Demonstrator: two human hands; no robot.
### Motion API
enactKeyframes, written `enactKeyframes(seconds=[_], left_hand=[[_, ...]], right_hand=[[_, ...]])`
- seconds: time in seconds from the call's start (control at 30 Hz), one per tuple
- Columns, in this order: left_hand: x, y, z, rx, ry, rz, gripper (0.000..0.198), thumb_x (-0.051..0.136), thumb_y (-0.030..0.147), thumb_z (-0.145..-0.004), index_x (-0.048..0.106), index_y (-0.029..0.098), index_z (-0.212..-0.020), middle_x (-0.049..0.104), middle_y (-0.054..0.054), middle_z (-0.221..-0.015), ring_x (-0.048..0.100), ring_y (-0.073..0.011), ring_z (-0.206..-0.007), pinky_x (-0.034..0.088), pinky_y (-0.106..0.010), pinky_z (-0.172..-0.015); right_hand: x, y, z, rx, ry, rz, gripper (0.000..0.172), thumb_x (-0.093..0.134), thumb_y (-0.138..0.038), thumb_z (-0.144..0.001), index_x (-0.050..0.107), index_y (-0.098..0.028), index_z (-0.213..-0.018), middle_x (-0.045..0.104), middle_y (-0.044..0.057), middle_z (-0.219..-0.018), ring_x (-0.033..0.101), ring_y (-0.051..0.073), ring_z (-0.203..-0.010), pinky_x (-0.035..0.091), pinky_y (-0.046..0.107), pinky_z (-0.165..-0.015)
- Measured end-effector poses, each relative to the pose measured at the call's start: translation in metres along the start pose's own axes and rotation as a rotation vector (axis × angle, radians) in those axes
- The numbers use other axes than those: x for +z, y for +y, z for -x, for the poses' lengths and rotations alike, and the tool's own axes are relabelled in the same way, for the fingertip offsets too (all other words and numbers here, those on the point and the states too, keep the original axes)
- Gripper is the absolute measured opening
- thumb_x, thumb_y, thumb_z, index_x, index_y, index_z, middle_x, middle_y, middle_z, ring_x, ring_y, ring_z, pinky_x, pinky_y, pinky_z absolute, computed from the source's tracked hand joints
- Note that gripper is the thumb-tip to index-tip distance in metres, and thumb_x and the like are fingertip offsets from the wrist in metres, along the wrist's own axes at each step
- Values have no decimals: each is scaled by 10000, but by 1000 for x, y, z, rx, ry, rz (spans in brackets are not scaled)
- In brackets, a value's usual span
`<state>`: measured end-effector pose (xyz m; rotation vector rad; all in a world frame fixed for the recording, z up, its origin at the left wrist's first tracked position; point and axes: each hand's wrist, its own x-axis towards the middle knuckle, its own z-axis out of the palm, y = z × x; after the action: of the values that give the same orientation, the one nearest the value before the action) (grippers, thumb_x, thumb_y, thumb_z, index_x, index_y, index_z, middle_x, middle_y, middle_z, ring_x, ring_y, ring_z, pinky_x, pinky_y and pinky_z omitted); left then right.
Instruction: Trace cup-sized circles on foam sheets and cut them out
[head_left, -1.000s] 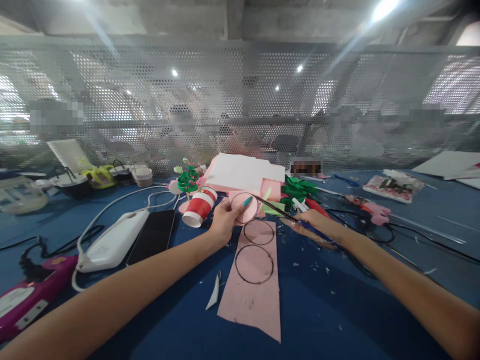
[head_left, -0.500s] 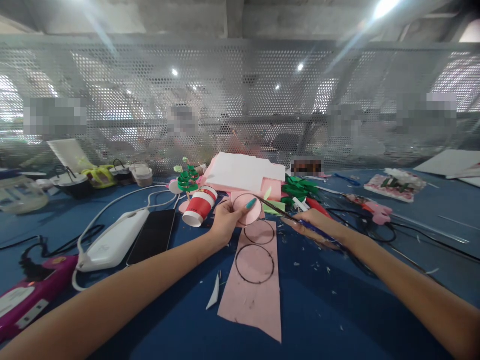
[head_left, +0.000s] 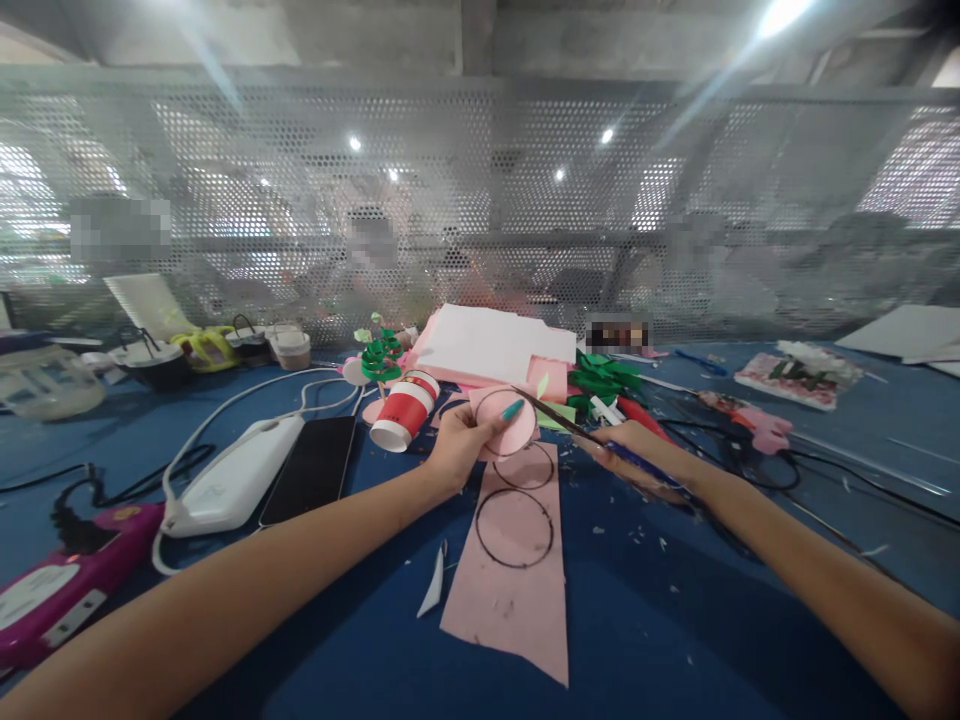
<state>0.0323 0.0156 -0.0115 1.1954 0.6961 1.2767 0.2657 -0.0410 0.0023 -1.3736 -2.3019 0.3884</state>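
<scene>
Pinched between the thumb and fingers of my left hand (head_left: 457, 450) is a pink paper piece (head_left: 516, 432) with a dark circle outline drawn on it. My right hand (head_left: 637, 455) is wrapped round a pair of scissors (head_left: 553, 412) with dark blades and a blue handle. The blade tips meet the upper right edge of the held paper; I cannot tell how far the blades are apart. Below both hands, a pink paper strip (head_left: 510, 610) with drawn circles lies flat on the blue table (head_left: 637, 640).
Left of my hands are a red-and-white paper cup (head_left: 406, 410) on its side, a black phone (head_left: 311, 470), a white power bank (head_left: 234, 478) and a purple power strip (head_left: 75, 590). A paper stack (head_left: 487, 345) lies behind, with green paper pieces (head_left: 604, 377) beside it.
The whole view has shifted slightly. My left hand and the pink paper piece have moved a little to the right, nearer the scissors. Both hands keep their hold.
</scene>
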Motion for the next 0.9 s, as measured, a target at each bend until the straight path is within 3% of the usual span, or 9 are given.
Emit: enactKeyframes(seconds=[0.23, 0.6, 0.9], left_hand=[[-1, -3, -2, 14, 1, 7, 304, 791, 296, -530, 655, 113, -731, 691, -36, -719, 626, -123, -617, 513, -232, -593], [0, 0, -1, 10, -2, 36, 294, 797, 286, -517, 666, 118, -719, 685, -31, -708, 614, -117, -620, 500, -229, -608], [-1, 1, -1, 20, -12, 41, 307, 790, 291, -528, 681, 126, -763, 700, -34, -750, 618, -123, -656, 495, -229, -634]], right_hand=[[2, 1, 1, 17, 8, -19, 544, 336, -642, -807, 485, -155, -616, 329, -23, -551, 300, 92, -501, 234, 223, -436], [-3, 0, 1, 20, -10, 1, 516, 361, -599, -822, 492, -144, -615, 378, -5, -552, 335, 101, -509, 254, 232, -461], [-1, 2, 1, 27, 7, 6, 535, 372, -596, -819, 590, -123, -693, 418, 5, -559, 365, 111, -509, 285, 237, -463]])
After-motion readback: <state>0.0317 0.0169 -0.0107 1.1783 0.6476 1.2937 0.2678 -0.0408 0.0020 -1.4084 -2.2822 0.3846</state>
